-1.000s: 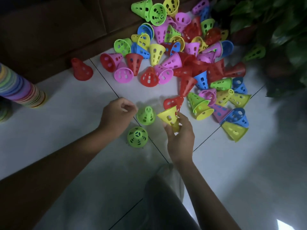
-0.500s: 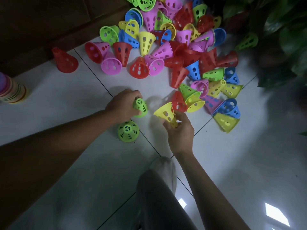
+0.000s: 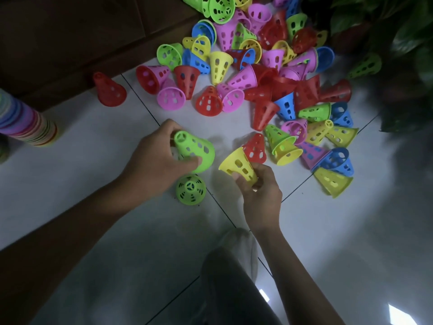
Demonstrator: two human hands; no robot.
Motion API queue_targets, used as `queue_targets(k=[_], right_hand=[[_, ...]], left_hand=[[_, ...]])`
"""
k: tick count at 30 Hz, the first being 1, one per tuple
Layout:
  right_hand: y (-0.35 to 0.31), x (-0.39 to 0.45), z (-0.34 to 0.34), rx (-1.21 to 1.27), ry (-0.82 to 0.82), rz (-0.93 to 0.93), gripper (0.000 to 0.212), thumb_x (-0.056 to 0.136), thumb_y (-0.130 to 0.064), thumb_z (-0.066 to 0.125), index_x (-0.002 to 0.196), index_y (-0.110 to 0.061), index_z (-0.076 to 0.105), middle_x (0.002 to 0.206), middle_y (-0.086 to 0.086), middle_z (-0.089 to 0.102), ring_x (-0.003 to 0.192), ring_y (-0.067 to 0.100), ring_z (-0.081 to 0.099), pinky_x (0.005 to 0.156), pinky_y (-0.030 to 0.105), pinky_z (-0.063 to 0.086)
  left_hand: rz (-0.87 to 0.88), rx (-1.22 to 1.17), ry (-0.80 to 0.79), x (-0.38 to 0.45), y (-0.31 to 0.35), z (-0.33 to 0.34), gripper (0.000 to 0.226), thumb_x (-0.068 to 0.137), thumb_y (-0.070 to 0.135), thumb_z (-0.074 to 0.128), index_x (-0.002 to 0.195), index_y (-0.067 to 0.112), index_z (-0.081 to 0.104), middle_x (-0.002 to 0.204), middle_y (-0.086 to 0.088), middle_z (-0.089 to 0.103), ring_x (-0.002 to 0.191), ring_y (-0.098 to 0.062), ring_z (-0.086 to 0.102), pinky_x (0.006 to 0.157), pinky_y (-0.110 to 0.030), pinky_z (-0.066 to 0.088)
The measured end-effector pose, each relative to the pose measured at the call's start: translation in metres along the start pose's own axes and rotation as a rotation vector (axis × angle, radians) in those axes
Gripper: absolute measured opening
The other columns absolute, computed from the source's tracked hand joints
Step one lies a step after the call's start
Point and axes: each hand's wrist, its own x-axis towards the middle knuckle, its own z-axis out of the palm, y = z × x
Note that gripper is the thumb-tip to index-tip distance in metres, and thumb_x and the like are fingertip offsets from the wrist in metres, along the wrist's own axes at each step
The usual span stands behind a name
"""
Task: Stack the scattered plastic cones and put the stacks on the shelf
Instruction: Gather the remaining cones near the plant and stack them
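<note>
My left hand (image 3: 153, 160) grips a green perforated cone (image 3: 195, 150), lifted off the white tiled floor and tilted with its narrow tip to the upper left. My right hand (image 3: 259, 190) holds a yellow cone (image 3: 237, 164) by its narrow end, wide mouth pointing up-left toward the green one. Another green cone (image 3: 191, 189) stands upright on the floor just below my left hand. A red cone (image 3: 255, 148) stands behind the yellow one. A big pile of scattered cones (image 3: 257, 73) in several colours lies beyond both hands.
A tall stack of nested cones (image 3: 25, 123) stands at the left edge. A lone red cone (image 3: 109, 90) sits by the dark wooden cabinet (image 3: 82, 36). A leafy plant (image 3: 386, 43) fills the upper right. My knee (image 3: 234, 277) is at the bottom centre.
My left hand closed on the green cone that lay on the floor and raised it. My right hand kept the yellow cone and shifted slightly. The camera view moved.
</note>
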Motion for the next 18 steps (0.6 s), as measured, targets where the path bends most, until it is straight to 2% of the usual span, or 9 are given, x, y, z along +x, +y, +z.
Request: queue_targets(k=[3, 7, 9, 12, 15, 18], right_hand=[[-0.008, -0.003, 0.002, 0.052, -0.016, -0.015, 0.037, 0.084, -0.032, 0.081, 0.115, -0.027, 0.062, 0.096, -0.017, 0.069, 0.083, 0.0, 0.061, 0.071, 0.006, 0.043], [-0.015, -0.007, 0.002, 0.091, -0.01, -0.034, 0.037, 0.081, -0.032, 0.083, 0.111, -0.029, 0.061, 0.097, -0.016, 0.07, 0.088, 0.009, 0.065, 0.078, 0.02, 0.052], [-0.018, -0.009, 0.002, 0.118, -0.017, -0.042, 0.037, 0.08, -0.03, 0.084, 0.11, -0.029, 0.062, 0.097, -0.014, 0.071, 0.088, 0.011, 0.066, 0.08, 0.024, 0.054], [-0.022, -0.01, 0.002, 0.125, -0.042, -0.064, 0.037, 0.079, -0.026, 0.085, 0.11, -0.027, 0.063, 0.098, -0.012, 0.072, 0.089, 0.014, 0.066, 0.081, 0.027, 0.056], [-0.026, -0.01, 0.0, 0.131, -0.07, -0.083, 0.038, 0.078, -0.023, 0.086, 0.109, -0.028, 0.064, 0.098, -0.01, 0.072, 0.09, 0.017, 0.067, 0.082, 0.031, 0.057], [-0.032, -0.008, -0.004, 0.128, -0.095, -0.101, 0.039, 0.077, -0.02, 0.087, 0.108, -0.028, 0.065, 0.096, -0.01, 0.072, 0.089, 0.015, 0.067, 0.081, 0.028, 0.056]], left_hand=[[0.008, -0.045, -0.001, -0.03, 0.002, -0.005, 0.038, 0.071, 0.028, 0.083, 0.097, 0.026, 0.055, 0.092, 0.008, 0.071, 0.088, -0.007, 0.07, 0.081, -0.041, 0.059], [0.066, 0.001, 0.019, -0.055, -0.008, -0.003, 0.04, 0.066, 0.041, 0.072, 0.099, 0.029, 0.055, 0.097, 0.007, 0.064, 0.09, -0.015, 0.068, 0.08, -0.045, 0.057], [0.101, 0.036, 0.019, -0.059, -0.022, 0.005, 0.04, 0.068, 0.04, 0.072, 0.103, 0.03, 0.055, 0.103, 0.008, 0.059, 0.094, -0.016, 0.064, 0.083, -0.044, 0.055], [0.091, 0.049, 0.008, -0.059, -0.041, 0.022, 0.04, 0.07, 0.034, 0.073, 0.107, 0.033, 0.057, 0.105, 0.012, 0.057, 0.097, -0.01, 0.06, 0.084, -0.042, 0.053], [0.052, 0.05, -0.015, -0.058, -0.052, 0.038, 0.042, 0.071, 0.039, 0.07, 0.112, 0.034, 0.061, 0.108, 0.015, 0.059, 0.099, -0.007, 0.059, 0.085, -0.039, 0.052], [0.035, 0.03, -0.034, -0.054, -0.061, 0.05, 0.044, 0.072, 0.032, 0.073, 0.115, 0.033, 0.062, 0.112, 0.017, 0.061, 0.103, -0.007, 0.06, 0.088, -0.04, 0.054]])
